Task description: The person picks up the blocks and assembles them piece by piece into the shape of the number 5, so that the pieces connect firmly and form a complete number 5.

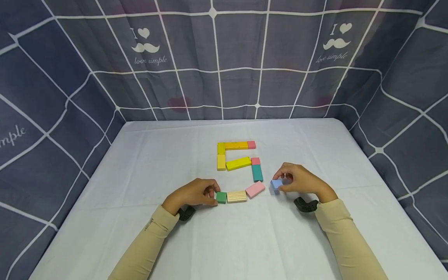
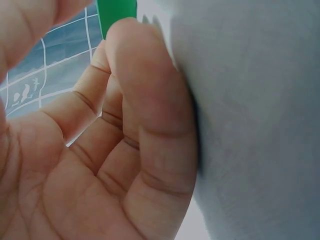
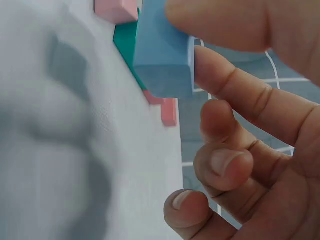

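Note:
In the head view my left hand [image 1: 197, 192] pinches a small green block [image 1: 221, 197] at the left end of a row of blocks. The left wrist view shows this green block [image 2: 116, 17] at its top edge, with a fingertip against it and a finger along the tablecloth. My right hand [image 1: 297, 179] holds a light blue block [image 1: 276, 184] between thumb and index finger, just right of the row. In the right wrist view the blue block [image 3: 165, 55] is close up, the other fingers loosely curled below it.
Beside the green block lie a ribbed tan block [image 1: 237, 196], a tilted pink block [image 1: 255, 189] and a teal block [image 1: 257, 173] with a small pink block [image 1: 256, 161]. Several yellow blocks [image 1: 238, 163] continue the figure-5 shape on the white tablecloth [image 1: 157, 155]. Grey checked curtains [image 1: 241, 42] surround the table.

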A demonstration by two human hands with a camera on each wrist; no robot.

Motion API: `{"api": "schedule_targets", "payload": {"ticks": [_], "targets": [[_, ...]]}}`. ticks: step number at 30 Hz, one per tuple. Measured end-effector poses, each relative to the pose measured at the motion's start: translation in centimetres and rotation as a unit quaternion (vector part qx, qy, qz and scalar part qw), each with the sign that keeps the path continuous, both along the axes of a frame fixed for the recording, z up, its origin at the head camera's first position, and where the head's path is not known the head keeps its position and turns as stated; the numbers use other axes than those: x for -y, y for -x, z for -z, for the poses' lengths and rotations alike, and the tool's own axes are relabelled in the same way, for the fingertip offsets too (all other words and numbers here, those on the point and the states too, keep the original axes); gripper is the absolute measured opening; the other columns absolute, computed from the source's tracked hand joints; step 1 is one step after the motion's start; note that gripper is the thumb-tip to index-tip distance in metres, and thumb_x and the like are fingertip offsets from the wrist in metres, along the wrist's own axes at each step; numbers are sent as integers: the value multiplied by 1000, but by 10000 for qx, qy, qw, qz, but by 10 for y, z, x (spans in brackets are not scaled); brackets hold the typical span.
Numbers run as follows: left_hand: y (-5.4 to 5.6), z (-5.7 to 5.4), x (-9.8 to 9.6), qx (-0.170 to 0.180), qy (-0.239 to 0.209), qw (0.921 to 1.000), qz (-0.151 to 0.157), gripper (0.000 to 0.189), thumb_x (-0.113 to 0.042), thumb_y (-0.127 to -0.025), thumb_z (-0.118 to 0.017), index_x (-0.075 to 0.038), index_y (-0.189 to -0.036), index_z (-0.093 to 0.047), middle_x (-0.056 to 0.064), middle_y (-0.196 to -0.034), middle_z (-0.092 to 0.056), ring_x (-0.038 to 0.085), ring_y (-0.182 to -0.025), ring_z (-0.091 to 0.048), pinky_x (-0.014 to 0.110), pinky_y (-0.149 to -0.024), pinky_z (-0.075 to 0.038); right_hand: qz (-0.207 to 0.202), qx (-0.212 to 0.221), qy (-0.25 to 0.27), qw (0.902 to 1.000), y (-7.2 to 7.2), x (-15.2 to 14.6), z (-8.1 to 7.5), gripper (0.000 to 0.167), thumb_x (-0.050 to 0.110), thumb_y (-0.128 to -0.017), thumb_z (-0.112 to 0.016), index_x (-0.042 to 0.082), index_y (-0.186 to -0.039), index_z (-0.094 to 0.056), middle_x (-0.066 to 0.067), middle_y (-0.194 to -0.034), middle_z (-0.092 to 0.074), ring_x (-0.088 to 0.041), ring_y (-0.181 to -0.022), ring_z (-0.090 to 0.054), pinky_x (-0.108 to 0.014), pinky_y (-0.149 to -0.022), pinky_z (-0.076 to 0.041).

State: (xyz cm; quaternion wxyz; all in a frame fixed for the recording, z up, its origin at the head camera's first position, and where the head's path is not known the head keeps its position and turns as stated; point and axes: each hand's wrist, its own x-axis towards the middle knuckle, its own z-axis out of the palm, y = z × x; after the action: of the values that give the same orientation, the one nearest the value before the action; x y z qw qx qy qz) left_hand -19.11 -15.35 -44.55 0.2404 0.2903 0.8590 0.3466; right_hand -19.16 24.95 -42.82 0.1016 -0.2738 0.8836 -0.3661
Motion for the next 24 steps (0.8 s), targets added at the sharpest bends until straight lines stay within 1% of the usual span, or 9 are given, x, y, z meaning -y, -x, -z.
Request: {"api": "schedule_targets", "payload": {"ticks": [7, 14, 18, 24], "targets": [[-1, -1, 0, 23, -2, 10000, -18, 28, -13, -92, -87, -6, -113, -70, -5, -88, -65, 8, -73, -52, 23, -69, -45, -58, -26, -86, 9999, 6, 14, 0, 24, 5, -85, -89, 7, -107, -80, 0, -94, -61, -22, -80, -53, -27, -70, -44], [-1, -1, 0, 23, 7, 10000, -38, 28, -12, -91, -88, -6, -113, -70, -5, -87, -65, 7, -73, -52, 22, -69, -45, -139, -70, -32, 9999, 9, 27, 1, 24, 3, -85, -88, 7, -106, -80, 1, -94, -61, -19, -80, -53, -27, -71, -45], [-1, -1, -1, 10, 10, 10000, -28, 28, -13, -92, -87, -6, -113, -70, -5, -87, -65, 7, -72, -52, 22, -68, -45, -210, -120, -8, 9997, 12, 35, 3, 23, 3, -86, -88, 7, -106, -80, 1, -96, -63, -20, -82, -54, -27, -72, -46], [-1, -1, 0, 29, 32, 10000, -60, 28, -13, -91, -87, -7, -113, -70, -6, -87, -65, 7, -72, -53, 22, -68, -45, -289, -124, -49, 9995, 16, 47, 4, 22, 5, -86, -89, 8, -106, -80, 2, -96, -63, -18, -84, -55, -29, -74, -48]]}}
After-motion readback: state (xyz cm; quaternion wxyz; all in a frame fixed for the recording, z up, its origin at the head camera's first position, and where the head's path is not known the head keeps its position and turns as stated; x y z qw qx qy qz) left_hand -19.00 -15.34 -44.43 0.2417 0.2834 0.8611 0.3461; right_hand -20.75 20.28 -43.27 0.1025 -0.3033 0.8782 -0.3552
